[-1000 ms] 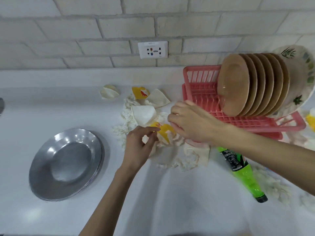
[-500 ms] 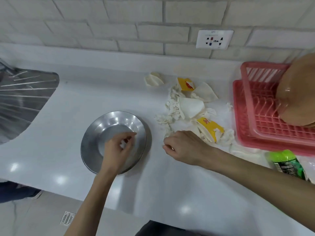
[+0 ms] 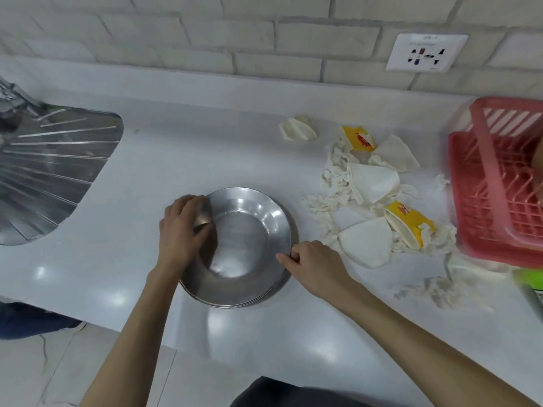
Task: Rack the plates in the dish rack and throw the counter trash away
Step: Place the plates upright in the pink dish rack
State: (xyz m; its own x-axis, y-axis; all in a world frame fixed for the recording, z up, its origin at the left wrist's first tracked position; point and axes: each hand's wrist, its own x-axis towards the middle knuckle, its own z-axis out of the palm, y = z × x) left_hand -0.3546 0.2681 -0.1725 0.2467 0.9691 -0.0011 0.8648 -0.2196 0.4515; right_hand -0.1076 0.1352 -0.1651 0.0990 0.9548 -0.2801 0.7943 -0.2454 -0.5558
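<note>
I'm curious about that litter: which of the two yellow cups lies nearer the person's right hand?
The crushed yellow cup at the front of the trash pile, just beyond the right hand; the other yellow cup lies farther back, toward the wall.

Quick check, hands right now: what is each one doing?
Left hand: grips the steel plates at their left rim.
Right hand: pinches their right rim.

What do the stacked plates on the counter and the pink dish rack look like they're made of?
The stacked plates look like metal, probably steel or aluminium, polished: silver-grey with bright glints and mirror-like reflections. The dish rack looks like moulded plastic, pink and slightly glossy, with thin even ribs.
</note>
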